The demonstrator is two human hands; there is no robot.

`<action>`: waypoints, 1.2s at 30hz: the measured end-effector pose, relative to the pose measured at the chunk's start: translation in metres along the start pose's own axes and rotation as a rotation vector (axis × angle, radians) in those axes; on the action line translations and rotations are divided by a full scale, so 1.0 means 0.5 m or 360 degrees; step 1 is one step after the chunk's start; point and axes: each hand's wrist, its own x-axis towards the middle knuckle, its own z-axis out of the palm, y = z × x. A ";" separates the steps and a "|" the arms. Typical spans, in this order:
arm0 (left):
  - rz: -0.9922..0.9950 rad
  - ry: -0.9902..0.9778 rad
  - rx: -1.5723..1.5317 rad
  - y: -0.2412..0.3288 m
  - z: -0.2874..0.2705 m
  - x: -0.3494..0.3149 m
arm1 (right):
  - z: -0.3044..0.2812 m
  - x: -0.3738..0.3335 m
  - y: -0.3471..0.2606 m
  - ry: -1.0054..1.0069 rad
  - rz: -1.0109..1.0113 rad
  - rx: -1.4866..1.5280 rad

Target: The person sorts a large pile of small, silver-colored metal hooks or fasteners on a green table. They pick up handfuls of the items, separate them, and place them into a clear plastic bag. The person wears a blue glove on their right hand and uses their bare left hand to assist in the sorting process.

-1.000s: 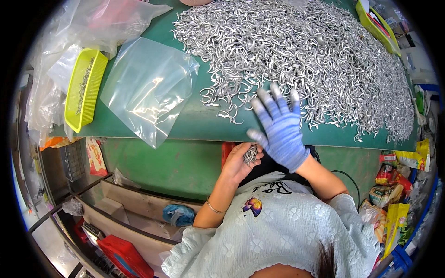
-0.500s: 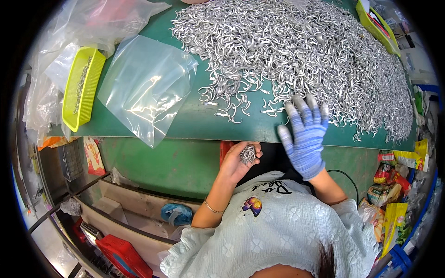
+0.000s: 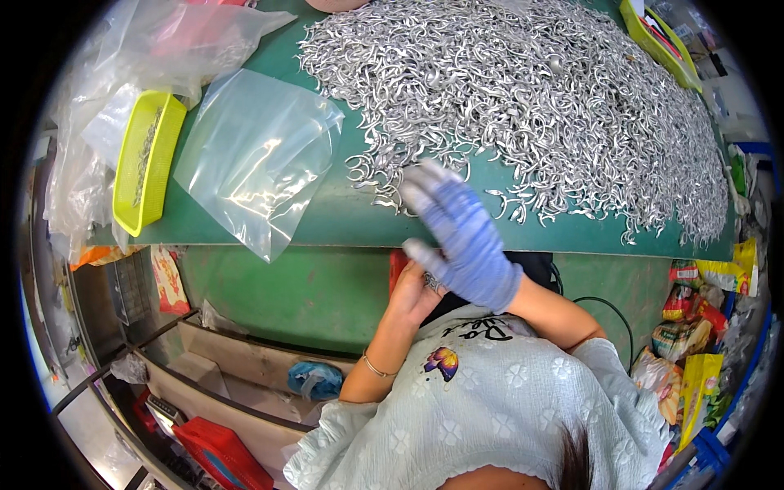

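Below the table's front edge, my bare left hand (image 3: pixel 413 296) is cupped palm up round a small clump of curved silvery metal pieces (image 3: pixel 432 282), now mostly covered by my other hand. My right hand (image 3: pixel 464 241), in a blue-and-white striped knit glove, reaches across above it. Its fingers are stretched out, slightly blurred, with their tips at the near edge of a broad pile of the same metal pieces (image 3: pixel 523 98). Whether those fingertips touch the pieces I cannot tell. A few stray pieces (image 3: pixel 510 206) lie just right of the gloved hand.
A clear plastic bag (image 3: pixel 253 167) lies flat on the green table (image 3: pixel 343 220), its corner over the front edge. Left of it stands a yellow-green basket (image 3: pixel 166 159) with some pieces inside. Another basket (image 3: pixel 694 77) sits far right. Coloured packets (image 3: pixel 686 331) are stacked low on the right.
My gloved right hand has swept left along the pile's near edge and now partly hides my left hand. Some loose pieces there have shifted. My left hand has stayed about where it was.
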 end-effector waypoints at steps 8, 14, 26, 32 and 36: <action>-0.0059 -0.0140 0.0113 0.011 0.015 -0.001 | -0.074 -0.006 0.070 0.0276 0.0180 -0.0751; -0.0104 -0.0161 0.0041 0.011 0.012 -0.002 | -0.019 0.038 0.075 0.0125 0.0053 -0.0817; -0.0111 -0.0074 0.0045 0.010 0.013 -0.003 | -0.060 0.030 0.060 0.0170 0.0005 -0.0807; -0.0064 -0.0190 -0.0008 0.012 -0.008 -0.002 | -0.056 0.004 0.074 0.0090 0.0100 -0.0940; -0.0095 -0.0132 0.0019 0.011 -0.008 0.000 | -0.065 0.009 0.069 0.0199 0.0083 -0.0866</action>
